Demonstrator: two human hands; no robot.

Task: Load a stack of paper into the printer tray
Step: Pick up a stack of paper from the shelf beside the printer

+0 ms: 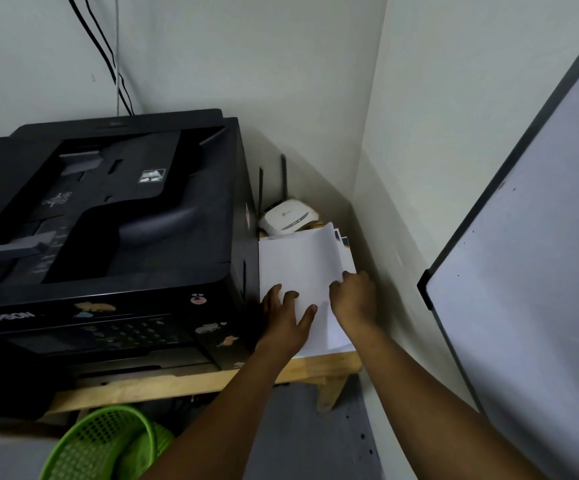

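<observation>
Paper point(302, 268) lies in a white stack on the right end of the wooden bench point(177, 384), squeezed between the black printer point(108, 216) on its left and the wall on its right, with a white router point(290, 216) just beyond its far edge. Both forearms reach in from the near right toward the stack. The left hand point(286, 318) lies palm down on the near left part of the stack, its fingers point(307, 315) spread wide and pressing flat on the top sheet, beside the printer's side. The right hand point(354, 296) sits at the stack's right edge, knuckles up, its fingers curled round the edge of the upper sheets, which lift slightly there. Lower left, under the bench, stands a green mesh basket point(104, 441); a whiteboard point(530, 271) leans at the far right.
</observation>
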